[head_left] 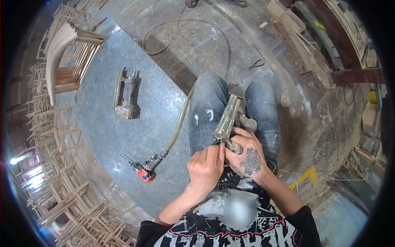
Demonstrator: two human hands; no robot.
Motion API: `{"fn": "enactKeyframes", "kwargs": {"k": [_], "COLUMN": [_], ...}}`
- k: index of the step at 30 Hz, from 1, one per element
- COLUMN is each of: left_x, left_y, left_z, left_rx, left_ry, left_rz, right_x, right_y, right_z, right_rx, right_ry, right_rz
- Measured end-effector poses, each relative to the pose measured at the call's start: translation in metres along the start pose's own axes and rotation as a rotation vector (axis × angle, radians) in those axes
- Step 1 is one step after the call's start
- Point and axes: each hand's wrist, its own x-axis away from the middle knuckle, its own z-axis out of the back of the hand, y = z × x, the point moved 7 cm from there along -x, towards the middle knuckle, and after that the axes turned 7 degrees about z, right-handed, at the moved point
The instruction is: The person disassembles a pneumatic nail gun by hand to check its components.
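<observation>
A: What do you have at the middle of my view?

B: I see the nail gun (228, 119) held over the lap, its long metal body slanting up between the jeans-clad knees (209, 96). The right hand (248, 156) grasps its near part; the left hand (203, 164) is curled against its near end, though I cannot tell whether those fingers pinch anything.

A: And the edges and room around it?

B: The table (160, 99) lies left of the legs, its straight edge slanting from the far corner down to the left knee. A broad stretch of its top separates the second nail gun (131, 96) from the hose (180, 123). That hose ends at a red air tool (146, 175) on the tabletop and crosses the edge to loop on the floor (234, 45). Pliers (257, 64) lie beyond the right knee.

A: Anything holding other things?

B: At my far right, a dark red frame (349, 77) stands with boards (294, 49) piled beside it. Stacked chairs (61, 45) stand by the table's far left edge; more wooden frames (78, 193) crowd behind.
</observation>
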Motion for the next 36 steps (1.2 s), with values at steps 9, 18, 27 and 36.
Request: {"fn": "enactKeyframes", "kwargs": {"k": [9,18,27,36], "left_x": [0.004,-0.004,-0.006,-0.007], "left_y": [-0.008,-0.019,-0.042,-0.039], "left_z": [0.001,-0.002,-0.011,-0.011], "left_rx": [0.008,0.052,0.237,0.290], "left_ry": [-0.053,-0.156,-0.381,-0.291], "left_rz": [0.008,0.163,0.498,0.489], "right_x": [-0.006,-0.006,-0.005,-0.003], "right_y": [-0.009,0.002,0.005,0.006], "right_z": [-0.004,-0.010,-0.015,-0.014], "right_rx": [0.006,0.033,0.034,0.058], "right_ry": [0.004,-0.057,-0.063,-0.048], "right_rz": [0.125,0.064,0.051,0.053]}}
